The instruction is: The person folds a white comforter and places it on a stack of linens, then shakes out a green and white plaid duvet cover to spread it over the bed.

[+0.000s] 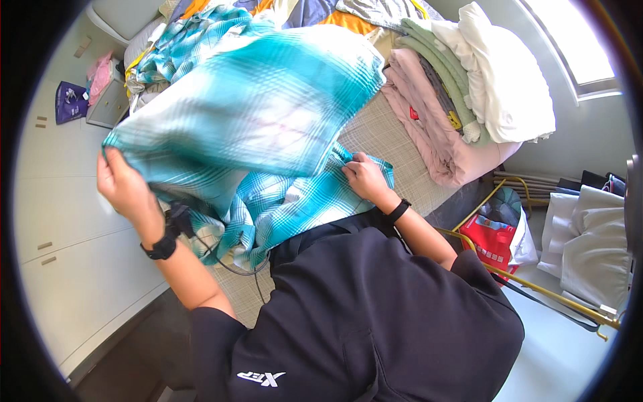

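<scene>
While the left hand [126, 191] is holding the left corner of a teal-and-white plaid cloth [268, 100], its fingers are pinching the fabric edge. The right hand [370, 181] is gripping a bunched part of plaid fabric at the right, its fingers curling narrowly over the fold. The raised layer is spreading between the hands and toward the far side, blurring in places; a rumpled lower part is lying just in front of the person's black shirt [375, 301]. A black band [161, 248] is encircling the left wrist. A dark cable [234, 270] is hanging near it. The cloth is covering part of a bed [402, 144] with a beige woven surface. At the far right, a pink quilt [435, 144], a green blanket [445, 67] and white bedding [512, 80] are lying stacked. A red bag [485, 241] is standing at the right. A white cabinet [74, 214] is lining the left side.
</scene>
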A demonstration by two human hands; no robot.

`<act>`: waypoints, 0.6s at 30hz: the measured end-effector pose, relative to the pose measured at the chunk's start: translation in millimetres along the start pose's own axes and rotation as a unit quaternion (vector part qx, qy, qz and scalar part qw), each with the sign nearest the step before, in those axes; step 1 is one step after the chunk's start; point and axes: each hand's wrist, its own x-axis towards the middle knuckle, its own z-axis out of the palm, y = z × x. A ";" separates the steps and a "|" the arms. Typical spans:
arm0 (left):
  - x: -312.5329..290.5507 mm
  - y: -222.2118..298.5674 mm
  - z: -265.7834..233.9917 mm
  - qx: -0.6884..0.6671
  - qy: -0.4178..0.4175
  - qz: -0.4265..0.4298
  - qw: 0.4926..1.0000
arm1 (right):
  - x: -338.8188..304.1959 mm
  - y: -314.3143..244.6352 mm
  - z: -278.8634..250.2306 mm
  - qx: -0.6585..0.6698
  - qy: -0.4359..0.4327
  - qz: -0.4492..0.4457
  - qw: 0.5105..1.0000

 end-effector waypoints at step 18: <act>-188.9 -195.4 -31.5 0.396 -0.447 -0.090 0.797 | 25.4 -18.3 -22.9 0.365 0.167 0.131 0.907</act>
